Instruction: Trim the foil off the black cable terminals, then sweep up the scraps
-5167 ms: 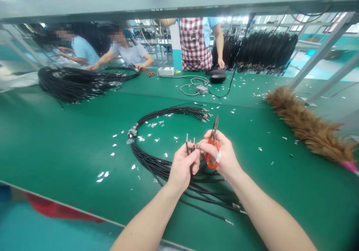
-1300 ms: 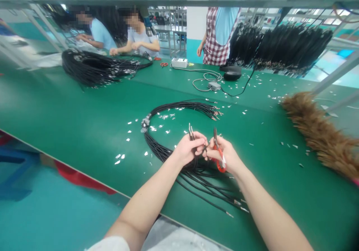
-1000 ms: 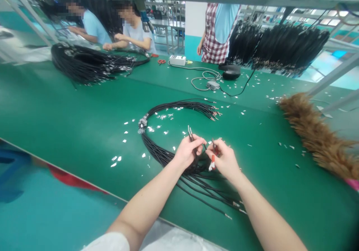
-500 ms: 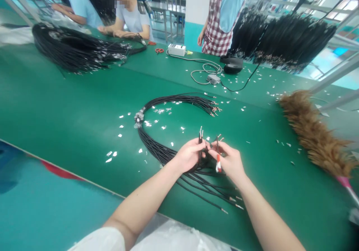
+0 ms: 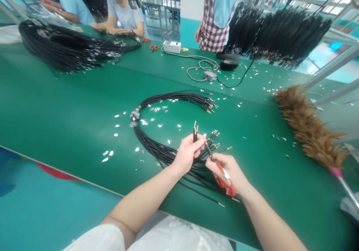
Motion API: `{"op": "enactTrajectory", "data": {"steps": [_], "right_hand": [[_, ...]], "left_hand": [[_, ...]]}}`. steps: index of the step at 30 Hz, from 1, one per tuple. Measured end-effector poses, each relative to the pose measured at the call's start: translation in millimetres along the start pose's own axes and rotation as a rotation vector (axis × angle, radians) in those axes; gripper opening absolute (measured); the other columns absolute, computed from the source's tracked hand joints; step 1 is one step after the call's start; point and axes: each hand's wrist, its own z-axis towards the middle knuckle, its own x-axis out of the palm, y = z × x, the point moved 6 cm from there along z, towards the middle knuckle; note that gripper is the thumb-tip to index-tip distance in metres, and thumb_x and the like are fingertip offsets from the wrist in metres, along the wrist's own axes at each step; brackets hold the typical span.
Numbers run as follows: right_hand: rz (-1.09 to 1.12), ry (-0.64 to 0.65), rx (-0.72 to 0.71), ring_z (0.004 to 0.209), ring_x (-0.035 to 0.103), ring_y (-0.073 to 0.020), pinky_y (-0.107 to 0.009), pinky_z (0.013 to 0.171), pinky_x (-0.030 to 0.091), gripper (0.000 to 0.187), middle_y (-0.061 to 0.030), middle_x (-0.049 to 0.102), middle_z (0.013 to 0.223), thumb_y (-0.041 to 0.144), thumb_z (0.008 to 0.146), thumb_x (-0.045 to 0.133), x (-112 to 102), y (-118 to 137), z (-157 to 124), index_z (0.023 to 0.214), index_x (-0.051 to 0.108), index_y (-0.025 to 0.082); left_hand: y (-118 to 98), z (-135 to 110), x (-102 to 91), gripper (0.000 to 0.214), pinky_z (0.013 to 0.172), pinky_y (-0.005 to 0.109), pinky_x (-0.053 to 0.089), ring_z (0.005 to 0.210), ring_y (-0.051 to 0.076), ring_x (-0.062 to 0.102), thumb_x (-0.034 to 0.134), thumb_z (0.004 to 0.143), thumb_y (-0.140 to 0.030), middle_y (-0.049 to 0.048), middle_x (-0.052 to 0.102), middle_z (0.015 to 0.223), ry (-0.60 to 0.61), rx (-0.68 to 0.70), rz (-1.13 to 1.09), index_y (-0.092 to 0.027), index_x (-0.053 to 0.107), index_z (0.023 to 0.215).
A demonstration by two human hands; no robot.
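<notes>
Metal-tipped black wire ends (image 5: 195,130) upright — orange-handled scissors (image 5: 223,177) just beside, blades aslant toward them, above the looped bundle (image 5: 153,148).

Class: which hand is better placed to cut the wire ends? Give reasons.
Right. The right hand grips the scissors, blades aimed at the wire ends pinched upright in the left hand.

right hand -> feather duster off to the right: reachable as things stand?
Probably yes: only bare table and a few scraps lie between the right hand and the feather duster. But that hand is shut on the orange scissors, so gripping it looks awkward.
</notes>
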Motion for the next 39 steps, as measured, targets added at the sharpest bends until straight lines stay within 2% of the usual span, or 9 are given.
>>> {"op": "enactTrajectory", "data": {"steps": [6, 12, 21, 29, 39], "right_hand": [[0.119, -0.02, 0.056, 0.039, 0.036, -0.0065, -0.02, 0.04, 0.028, 0.032, 0.0053, 0.042, 0.044, 0.044, 0.073, 0.057, 5, -4, -3, 0.06, 0.051, 0.016], [0.197, -0.011, 0.067, 0.04, 0.039, -0.0072, -0.02, 0.042, 0.031, 0.032, 0.0047, 0.043, 0.042, 0.044, 0.078, 0.052, 10, -7, -8, 0.066, 0.057, 0.015], [0.23, -0.032, 0.095, 0.039, 0.038, -0.007, -0.02, 0.042, 0.031, 0.03, 0.0056, 0.043, 0.042, 0.044, 0.074, 0.056, 14, -11, -13, 0.064, 0.055, 0.016], [0.229, -0.044, 0.088, 0.038, 0.038, -0.0069, -0.02, 0.041, 0.03, 0.029, 0.0057, 0.042, 0.041, 0.042, 0.073, 0.056, 13, -8, -12, 0.061, 0.054, 0.016], [0.261, -0.033, 0.097, 0.038, 0.037, -0.0067, -0.021, 0.042, 0.029, 0.03, 0.0056, 0.042, 0.041, 0.042, 0.073, 0.055, 14, -10, -14, 0.059, 0.052, 0.015]], "left_hand": [[0, -4, -0.5, 0.02, 0.038, 0.018, 0.017, 0.041, 0.001, 0.031, 0.064, 0.071, -0.032, -0.0015, 0.049, 0.061, -0.04, 0.074, 0.007, -0.014, 0.056, 0.071], [3, -4, -0.4, 0.018, 0.038, 0.019, 0.017, 0.041, 0.002, 0.031, 0.06, 0.074, -0.033, -0.0017, 0.048, 0.062, -0.039, 0.118, 0.04, -0.015, 0.056, 0.073], [3, -6, -2.7, 0.019, 0.038, 0.018, 0.021, 0.043, 0.002, 0.033, 0.062, 0.071, -0.034, 0.0001, 0.052, 0.066, -0.072, 0.109, 0.08, -0.015, 0.058, 0.072], [3, -6, -0.9, 0.019, 0.039, 0.019, 0.02, 0.042, 0.002, 0.032, 0.061, 0.073, -0.033, -0.0009, 0.05, 0.064, 0.003, 0.109, 0.12, -0.015, 0.057, 0.072], [4, -7, -1.9, 0.018, 0.041, 0.02, 0.022, 0.044, 0.003, 0.032, 0.06, 0.074, -0.032, -0.0004, 0.049, 0.063, -0.007, 0.098, 0.14, -0.015, 0.058, 0.071]]}}
